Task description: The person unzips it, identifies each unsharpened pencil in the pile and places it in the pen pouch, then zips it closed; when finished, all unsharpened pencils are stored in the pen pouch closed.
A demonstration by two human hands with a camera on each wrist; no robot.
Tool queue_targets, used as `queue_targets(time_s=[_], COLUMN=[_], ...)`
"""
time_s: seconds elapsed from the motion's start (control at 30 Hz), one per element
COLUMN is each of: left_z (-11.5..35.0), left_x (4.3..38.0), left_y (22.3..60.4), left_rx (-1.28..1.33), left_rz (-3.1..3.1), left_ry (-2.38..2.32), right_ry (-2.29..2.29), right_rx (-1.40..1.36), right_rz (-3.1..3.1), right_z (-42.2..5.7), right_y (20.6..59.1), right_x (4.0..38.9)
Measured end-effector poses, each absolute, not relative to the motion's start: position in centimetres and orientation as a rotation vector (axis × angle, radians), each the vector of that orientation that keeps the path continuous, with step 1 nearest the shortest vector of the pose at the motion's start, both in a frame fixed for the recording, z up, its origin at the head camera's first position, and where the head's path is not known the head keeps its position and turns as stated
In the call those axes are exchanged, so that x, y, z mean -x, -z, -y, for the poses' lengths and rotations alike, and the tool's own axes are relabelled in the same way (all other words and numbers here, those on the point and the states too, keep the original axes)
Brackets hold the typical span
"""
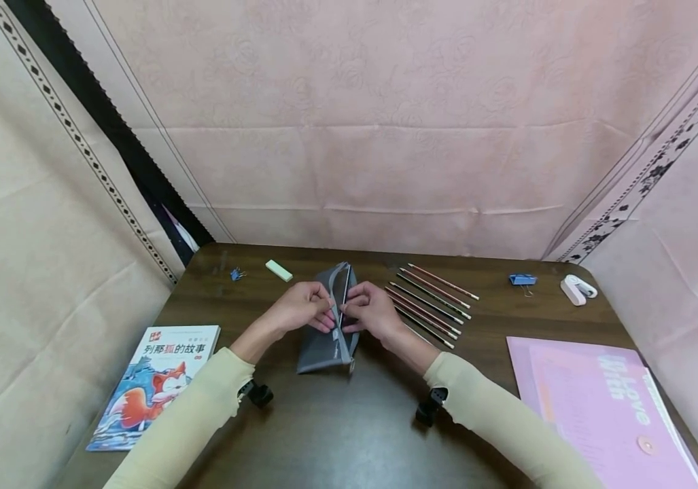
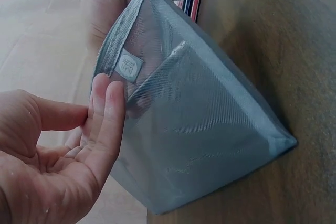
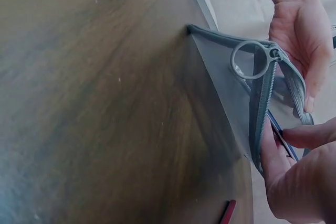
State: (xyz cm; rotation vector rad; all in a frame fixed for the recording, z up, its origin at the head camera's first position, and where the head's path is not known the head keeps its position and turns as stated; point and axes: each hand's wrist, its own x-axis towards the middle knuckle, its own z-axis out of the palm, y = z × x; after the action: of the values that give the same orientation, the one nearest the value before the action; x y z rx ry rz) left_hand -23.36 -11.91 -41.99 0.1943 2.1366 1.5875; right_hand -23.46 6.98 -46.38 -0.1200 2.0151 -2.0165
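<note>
Right grip [image 1: 376, 316] pinched down on a slim dark pencil [image 3: 285, 141], long axis roughly along the open mouth of the mesh pouch [image 1: 318, 350], left grip [image 1: 302, 307] pinching the mouth's left lip, loose pencils [image 1: 425, 308] nearer the right.

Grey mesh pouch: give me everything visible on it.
The grey pouch looks like see-through mesh with solid grey edging. Its zip is open, with a ring pull at the end nearer the person; a small label sits below the rim. It's at the brown table, opening upward. The left hand pinches its rim; the right hand holds a slim dark stick in the opening.
</note>
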Motion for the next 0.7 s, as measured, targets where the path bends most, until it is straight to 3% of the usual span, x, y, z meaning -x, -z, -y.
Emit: queue_targets(time_s=[0.7], left_z=[11.46], left_x=[22.74], left_y=[41.95], left_rx=[-0.257], left_rz=[-2.194], left_ry=[-1.597], right_ry=[1.791], right_rx=[0.145], right_rz=[-2.190], right_z=[-7.61], right_y=[46.39], right_x=[24.13])
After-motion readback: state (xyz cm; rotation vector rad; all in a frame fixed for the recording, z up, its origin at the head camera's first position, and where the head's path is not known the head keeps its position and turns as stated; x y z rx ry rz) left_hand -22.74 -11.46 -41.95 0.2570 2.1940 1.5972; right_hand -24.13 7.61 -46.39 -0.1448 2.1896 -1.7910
